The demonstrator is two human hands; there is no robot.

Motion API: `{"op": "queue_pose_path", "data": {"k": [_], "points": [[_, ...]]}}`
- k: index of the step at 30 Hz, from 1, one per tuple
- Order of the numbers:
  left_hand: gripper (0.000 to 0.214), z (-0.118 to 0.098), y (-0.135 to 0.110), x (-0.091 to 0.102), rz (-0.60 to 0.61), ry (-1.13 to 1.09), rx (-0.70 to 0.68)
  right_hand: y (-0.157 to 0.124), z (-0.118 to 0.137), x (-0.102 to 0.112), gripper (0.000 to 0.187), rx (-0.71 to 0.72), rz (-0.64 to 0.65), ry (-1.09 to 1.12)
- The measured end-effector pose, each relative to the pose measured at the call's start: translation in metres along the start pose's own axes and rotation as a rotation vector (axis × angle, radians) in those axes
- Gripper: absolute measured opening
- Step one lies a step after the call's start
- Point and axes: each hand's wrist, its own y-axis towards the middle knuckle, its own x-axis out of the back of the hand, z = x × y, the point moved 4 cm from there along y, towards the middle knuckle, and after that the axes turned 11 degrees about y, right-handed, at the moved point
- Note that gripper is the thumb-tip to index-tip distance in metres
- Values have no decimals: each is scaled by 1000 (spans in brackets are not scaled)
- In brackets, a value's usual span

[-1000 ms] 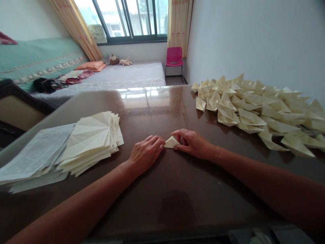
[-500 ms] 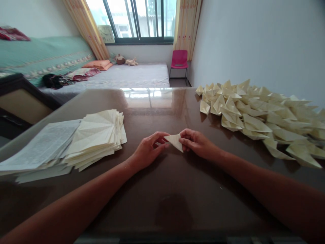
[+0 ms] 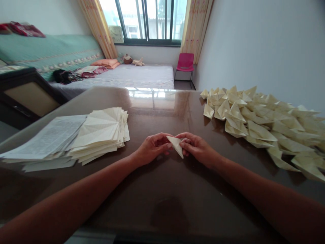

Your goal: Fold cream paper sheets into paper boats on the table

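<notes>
Glossy brown table (image 3: pixel 137 196) runs from the front of the view to a far edge, with a bed (image 3: pixel 147 74) beyond it. At the fingers: the right hand (image 3: pixel 196 147) has its thumb and fingertips clamped on the right side of a small folded paper (image 3: pixel 175 145), and the left hand (image 3: pixel 153 147) appears pinched on its left side, fingertips partly hidden behind. Change noted: half a second ago the right hand alone gripped the paper, with the left fingers parted at its tip; now both hands meet at it, and the paper is turned, one corner pointing down toward the person. Judged from this, the folding passes from one-handed carrying to two-handed shaping. Whether that lower corner touches the table cannot be told. Outward from the hands, bare table lies in front of and behind them, leaving open room for turning or lowering the paper. To the left, well apart from the hand, sits a stack of creased sheets (image 3: pixel 100 130), its edges uneven, overlapping printed pages (image 3: pixel 50 137) at the table's left side. To the right, a spread of folded pieces (image 3: pixel 261 118) reaches along the wall (image 3: pixel 256 44); its nearest edge limits movement over the right forearm.
</notes>
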Motion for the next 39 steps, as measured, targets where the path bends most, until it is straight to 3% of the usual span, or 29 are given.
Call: {"op": "queue_pose_path", "data": {"k": [21,29,39], "points": [[36,-2,-2,-5,35,15,-16,-1,-3,-6,32,56,-28,1],[23,-10,-7,-13,-166,405,-145,-6,5,-15,38,178,-93,-389],[22,-14,-8,-17,-145,529,-235,-9,8,-16,34,218,-56,-578]]}}
